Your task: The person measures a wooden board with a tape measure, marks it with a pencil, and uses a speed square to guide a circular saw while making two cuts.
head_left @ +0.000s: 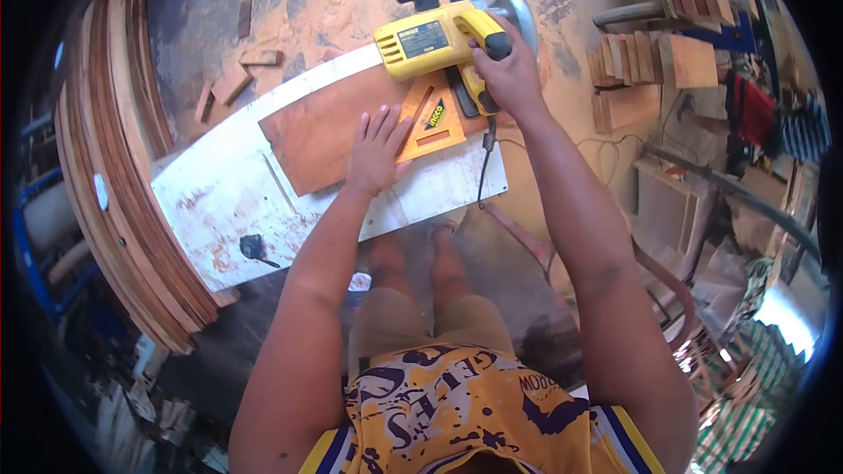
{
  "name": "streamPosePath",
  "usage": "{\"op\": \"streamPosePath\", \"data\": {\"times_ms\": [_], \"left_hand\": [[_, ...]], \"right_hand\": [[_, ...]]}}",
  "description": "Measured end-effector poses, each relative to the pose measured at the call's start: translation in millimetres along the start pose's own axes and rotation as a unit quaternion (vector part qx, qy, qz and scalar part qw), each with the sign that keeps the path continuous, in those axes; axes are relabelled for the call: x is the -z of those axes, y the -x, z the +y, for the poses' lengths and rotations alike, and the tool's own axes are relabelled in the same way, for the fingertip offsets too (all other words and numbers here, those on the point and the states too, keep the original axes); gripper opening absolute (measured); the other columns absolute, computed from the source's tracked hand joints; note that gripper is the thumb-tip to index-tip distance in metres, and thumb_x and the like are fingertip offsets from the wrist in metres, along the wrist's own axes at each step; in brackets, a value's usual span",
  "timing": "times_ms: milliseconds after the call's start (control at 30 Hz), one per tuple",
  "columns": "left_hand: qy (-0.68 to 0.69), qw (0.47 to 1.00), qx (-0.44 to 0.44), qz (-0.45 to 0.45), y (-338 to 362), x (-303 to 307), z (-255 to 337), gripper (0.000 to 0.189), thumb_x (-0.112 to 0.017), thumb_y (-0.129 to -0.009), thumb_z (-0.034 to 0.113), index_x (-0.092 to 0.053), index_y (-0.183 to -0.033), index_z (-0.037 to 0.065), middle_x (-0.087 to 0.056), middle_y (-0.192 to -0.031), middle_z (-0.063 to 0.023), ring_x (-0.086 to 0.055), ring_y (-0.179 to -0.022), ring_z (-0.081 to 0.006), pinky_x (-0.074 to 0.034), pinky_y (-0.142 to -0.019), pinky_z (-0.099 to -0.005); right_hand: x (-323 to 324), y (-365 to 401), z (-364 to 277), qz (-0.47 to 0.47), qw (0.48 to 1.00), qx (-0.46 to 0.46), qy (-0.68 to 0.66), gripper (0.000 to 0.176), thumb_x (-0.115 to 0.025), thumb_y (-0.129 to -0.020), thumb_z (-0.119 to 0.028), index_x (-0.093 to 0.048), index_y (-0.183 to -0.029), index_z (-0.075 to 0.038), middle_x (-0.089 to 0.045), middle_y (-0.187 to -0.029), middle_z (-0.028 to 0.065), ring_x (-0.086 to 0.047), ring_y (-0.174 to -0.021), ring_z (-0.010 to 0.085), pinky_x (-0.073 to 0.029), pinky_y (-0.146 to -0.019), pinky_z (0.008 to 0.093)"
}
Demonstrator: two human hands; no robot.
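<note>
My right hand is closed around the rear handle of a yellow circular saw, which rests at the far right end of a reddish-brown wooden board. The saw's round metal guard faces away to the right. My left hand presses down on the board, its fingers stretched over the wood and its index finger along an orange speed square. The thumb lies by the square's near edge, so this hand holds square and board together. The square sits beside the saw's base. The blade itself is hidden.
The board lies on a white worktop, with a small black object near its front edge. Long planks are stacked at left. Wood offcuts lie on the dusty floor beyond. Wood blocks are piled at right. The saw's cord hangs past the edge.
</note>
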State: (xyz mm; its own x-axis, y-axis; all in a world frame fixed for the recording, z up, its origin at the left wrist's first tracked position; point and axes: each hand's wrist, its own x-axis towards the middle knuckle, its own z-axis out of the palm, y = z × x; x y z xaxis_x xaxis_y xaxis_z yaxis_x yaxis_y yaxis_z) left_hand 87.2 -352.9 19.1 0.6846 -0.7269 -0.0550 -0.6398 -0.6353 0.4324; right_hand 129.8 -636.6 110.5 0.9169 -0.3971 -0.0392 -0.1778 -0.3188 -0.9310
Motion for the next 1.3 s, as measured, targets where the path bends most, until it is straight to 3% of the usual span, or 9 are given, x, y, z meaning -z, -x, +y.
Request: {"op": "streamPosePath", "data": {"times_ms": [100, 200, 267, 400, 700, 900, 1033, 1100, 1300], "left_hand": [[-0.009, 1.000, -0.006, 0.012, -0.4, -1.3, -2.9, 0.085, -0.079, -0.075, 0.038, -0.044, -0.150, 0.018, -0.036, -0.159, -0.0109, -0.031, -0.148, -0.0298, -0.019, -0.122, -0.0527], [-0.001, 1.000, -0.011, 0.017, -0.2, -1.6, -2.7, 0.070, -0.079, -0.076, 0.035, -0.053, -0.138, 0.014, -0.035, -0.159, -0.0144, -0.030, -0.149, -0.0311, -0.019, -0.122, -0.0536], [-0.004, 1.000, -0.023, 0.020, 2.2, -10.4, -8.3, 0.061, -0.079, -0.076, 0.034, -0.055, -0.128, 0.013, -0.035, -0.159, -0.0169, -0.029, -0.150, -0.0327, -0.018, -0.122, -0.0546], [-0.005, 0.999, -0.032, 0.012, 3.2, -9.6, -8.7, 0.039, -0.080, -0.080, 0.028, -0.055, -0.105, 0.010, -0.032, -0.160, -0.0217, -0.025, -0.151, -0.0387, -0.015, -0.122, -0.0566], [0.014, 1.000, 0.003, -0.010, 10.0, -12.4, -5.4, 0.025, -0.072, -0.086, 0.017, -0.057, -0.101, 0.005, -0.029, -0.155, -0.0359, -0.029, -0.145, -0.0522, -0.021, -0.118, -0.0625], [0.026, 0.998, 0.045, 0.029, 48.8, 3.0, 29.3, 0.022, -0.071, -0.086, 0.008, -0.053, -0.098, 0.001, -0.032, -0.152, -0.0389, -0.039, -0.136, -0.0548, -0.037, -0.113, -0.0505], [0.073, 0.982, 0.149, 0.091, 104.7, 20.1, 62.5, 0.021, -0.071, -0.088, 0.008, -0.051, -0.094, 0.001, -0.032, -0.150, -0.0409, -0.043, -0.133, -0.0544, -0.041, -0.106, -0.0503], [0.030, 0.974, 0.168, 0.146, 133.7, 20.0, 59.6, 0.023, -0.071, -0.089, 0.011, -0.050, -0.094, 0.002, -0.032, -0.151, -0.0405, -0.043, -0.133, -0.0539, -0.041, -0.108, -0.0475], [0.002, 0.918, 0.321, 0.232, 189.5, 21.7, 19.2, 0.024, -0.073, -0.086, 0.009, -0.051, -0.092, 0.003, -0.033, -0.150, -0.0400, -0.038, -0.139, -0.0509, -0.036, -0.113, -0.0476]], "right_hand": [[25.1, 3.2, 2.3, 0.000, 0.999, -0.005, -0.034, 0.055, -0.071, -0.087, -0.009, -0.054, -0.138, -0.003, -0.070, -0.110, 0.0107, -0.068, -0.095, 0.0179, -0.055, -0.084, 0.0302], [66.5, 35.0, -3.0, 0.015, 0.995, -0.073, -0.073, 0.053, -0.069, -0.086, -0.006, -0.055, -0.137, -0.004, -0.069, -0.103, 0.0073, -0.065, -0.074, 0.0103, -0.053, -0.066, 0.0250], [98.9, 73.5, -3.3, 0.051, 0.982, -0.094, -0.153, 0.051, -0.067, -0.088, -0.001, -0.055, -0.137, -0.004, -0.068, -0.098, 0.0058, -0.061, -0.069, 0.0083, -0.051, -0.061, 0.0228], [160.5, 170.3, 12.7, 0.183, 0.960, -0.167, -0.132, 0.048, -0.068, -0.092, -0.001, -0.051, -0.137, -0.003, -0.067, -0.094, 0.0055, -0.058, -0.063, 0.0083, -0.048, -0.056, 0.0224], [302.9, 395.4, 111.2, 0.342, 0.880, -0.327, 0.042, 0.047, -0.066, -0.093, -0.002, -0.051, -0.138, -0.005, -0.064, -0.089, 0.0047, -0.057, -0.063, 0.0080, -0.048, -0.054, 0.0240], [336.9, 496.5, 196.9, 0.455, 0.822, -0.339, 0.039, 0.051, -0.065, -0.093, -0.006, -0.049, -0.141, -0.006, -0.063, -0.095, 0.0064, -0.058, -0.066, 0.0100, -0.049, -0.059, 0.0250], [340.0, 556.7, 291.6, 0.462, 0.801, -0.326, 0.195, 0.055, -0.061, -0.091, -0.009, -0.047, -0.144, -0.007, -0.062, -0.116, 0.0156, -0.065, -0.085, 0.0236, -0.053, -0.072, 0.0332], [312.5, 530.7, 250.0, 0.474, 0.776, -0.367, 0.196, 0.057, -0.063, -0.089, -0.012, -0.049, -0.144, -0.004, -0.056, -0.137, 0.0215, -0.055, -0.124, 0.0367, -0.045, -0.104, 0.0408], [314.3, 511.8, 229.7, 0.434, 0.781, -0.408, 0.189, 0.065, -0.062, -0.087, -0.011, -0.043, -0.148, -0.002, -0.054, -0.139, 0.0233, -0.059, -0.118, 0.0386, -0.050, -0.099, 0.0417]]}}
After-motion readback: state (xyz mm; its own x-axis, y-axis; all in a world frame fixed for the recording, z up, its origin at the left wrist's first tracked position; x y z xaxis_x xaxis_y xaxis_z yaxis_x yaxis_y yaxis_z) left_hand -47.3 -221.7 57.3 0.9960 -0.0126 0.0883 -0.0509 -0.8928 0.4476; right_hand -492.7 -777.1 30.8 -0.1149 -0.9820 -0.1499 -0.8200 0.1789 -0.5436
